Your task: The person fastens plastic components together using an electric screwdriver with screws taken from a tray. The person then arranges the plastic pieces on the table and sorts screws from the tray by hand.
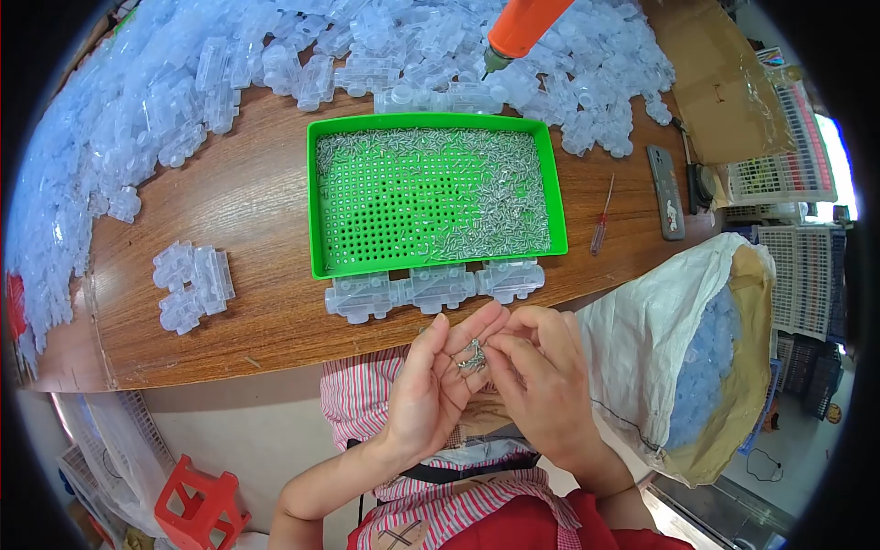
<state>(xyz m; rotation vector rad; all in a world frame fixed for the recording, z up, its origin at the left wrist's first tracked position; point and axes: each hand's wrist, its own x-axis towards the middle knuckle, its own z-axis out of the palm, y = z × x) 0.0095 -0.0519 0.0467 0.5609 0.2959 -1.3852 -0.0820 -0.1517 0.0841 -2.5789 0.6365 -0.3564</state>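
My left hand (429, 390) is cupped palm up below the tray's near edge, holding a small pile of metal screws (472, 357). My right hand (552, 390) meets it from the right, thumb and fingers pinched together beside the pile. Whatever is between those fingertips is hidden. Just beyond my hands is a green perforated tray (313, 202), with many loose screws (504, 206) along its far and right sides. Clear plastic housings (440, 289) sit in a row against the tray's near side.
Heaped clear plastic parts (119, 119) cover the table's back and left. An orange electric screwdriver (524, 27) hangs above the tray. Two joined-looking clear parts (194, 284) lie left. A thin screwdriver (600, 229) and phone (666, 192) lie right, near an open sack (642, 321).
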